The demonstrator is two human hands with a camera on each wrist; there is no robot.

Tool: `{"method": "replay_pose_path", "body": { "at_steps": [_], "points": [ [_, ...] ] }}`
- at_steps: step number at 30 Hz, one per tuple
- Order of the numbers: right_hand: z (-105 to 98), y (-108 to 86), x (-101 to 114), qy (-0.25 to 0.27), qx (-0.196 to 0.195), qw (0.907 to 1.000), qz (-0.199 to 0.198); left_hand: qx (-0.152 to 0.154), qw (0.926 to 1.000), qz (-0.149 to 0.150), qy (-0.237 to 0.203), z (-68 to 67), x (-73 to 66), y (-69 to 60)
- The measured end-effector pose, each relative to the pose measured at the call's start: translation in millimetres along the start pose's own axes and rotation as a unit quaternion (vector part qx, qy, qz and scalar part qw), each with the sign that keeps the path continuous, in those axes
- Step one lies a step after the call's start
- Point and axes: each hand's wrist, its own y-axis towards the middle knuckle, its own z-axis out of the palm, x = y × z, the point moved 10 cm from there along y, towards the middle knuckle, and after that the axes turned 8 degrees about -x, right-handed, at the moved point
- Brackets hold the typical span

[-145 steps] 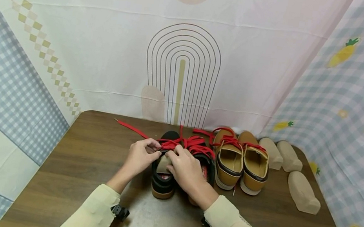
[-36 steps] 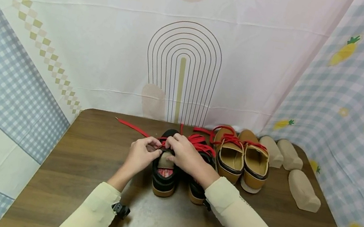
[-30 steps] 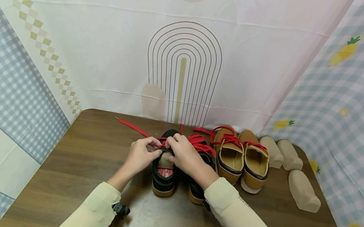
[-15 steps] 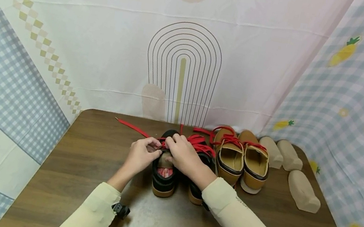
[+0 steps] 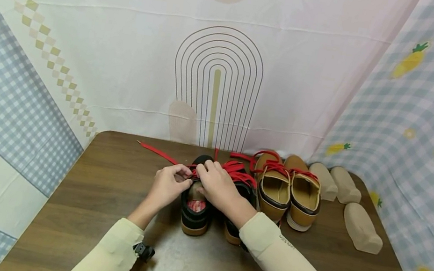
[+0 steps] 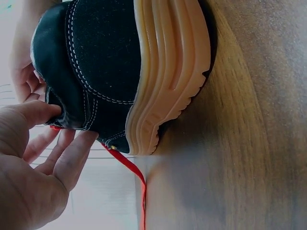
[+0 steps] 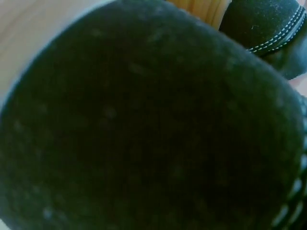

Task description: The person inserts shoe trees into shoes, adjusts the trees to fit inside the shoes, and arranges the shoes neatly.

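Black shoe [image 5: 193, 223] on the table [image 5: 104, 203], its edge pinched, on my feed, between thumb and fingers of the left hand [image 5: 166, 187], red laces [image 5: 159, 152] partly under the right hand [image 5: 219, 187], whether those fingers clamp I cannot tell.

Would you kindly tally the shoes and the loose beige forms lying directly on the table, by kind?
Black shoes: 2
Tan shoes: 2
Loose beige forms: 3
Total: 7
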Motion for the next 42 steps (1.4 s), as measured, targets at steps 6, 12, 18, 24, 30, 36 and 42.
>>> {"method": "replay_pose_path", "body": {
  "at_steps": [6, 12, 18, 24, 30, 36, 42],
  "points": [
    [-2, -3.4, 3, -0.022, -0.018, 0.9994, -0.020, 0.001, 1.0000, -0.002, -0.006, 1.2, 1.1, -1.1],
    [-9, -5.0, 5, -0.029, -0.049, 0.9978, -0.033, 0.000, 0.9998, 0.000, -0.019, -0.3, -0.6, 0.2],
    [-16, -7.7, 3, -0.011, -0.055, 0.9977, -0.037, 0.000, 0.9997, 0.010, -0.023, -0.9, -2.8, 2.1],
    [-24, -11.4, 2, 0.003, -0.054, 0.9977, -0.039, 0.013, 0.9997, 0.003, -0.022, -0.7, -2.7, 1.3],
    [-35, -16.3, 3, 0.016, -0.070, 0.9964, -0.044, 0.011, 0.9998, -0.001, -0.016, -2.4, -3.9, -2.1],
    [-52, -25.1, 0, 0.024, -0.099, 0.9935, -0.051, -0.027, 0.9995, 0.016, -0.010, -12.9, -13.4, -3.0],
    [-62, -32.4, -12, 0.024, -0.095, 0.9944, -0.040, -0.051, 0.9977, 0.038, -0.021, -24.2, -27.2, -4.2]
  ]
}}
